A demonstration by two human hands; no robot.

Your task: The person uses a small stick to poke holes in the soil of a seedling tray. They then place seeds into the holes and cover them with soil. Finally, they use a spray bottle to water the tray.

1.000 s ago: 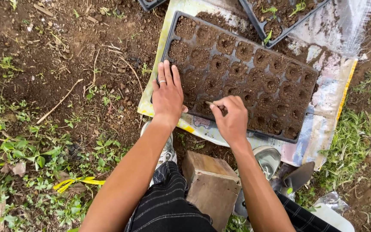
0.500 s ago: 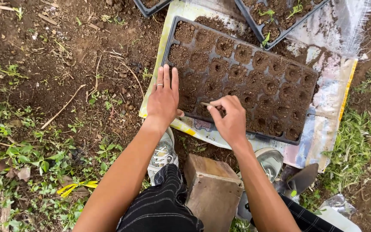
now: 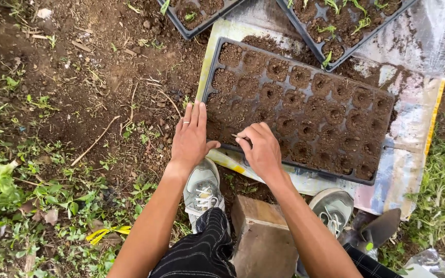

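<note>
A black seedling tray (image 3: pixel 305 67) filled with dimpled soil is laid on a plastic sheet (image 3: pixel 413 128) over bare earth. Its near left corner is pressed by the left hand (image 3: pixel 190 135), fingers flat and spread. A thin stick (image 3: pixel 237 136) is pinched in the closed grip of the right hand (image 3: pixel 261 149), at the tray's near edge.

black seedling tray (image 3: pixel 305 116) of soil-filled, dimpled cells lies flat on a plastic sheet; thin stick (image 3: pixel 237 136) over its near-left cell.
</note>
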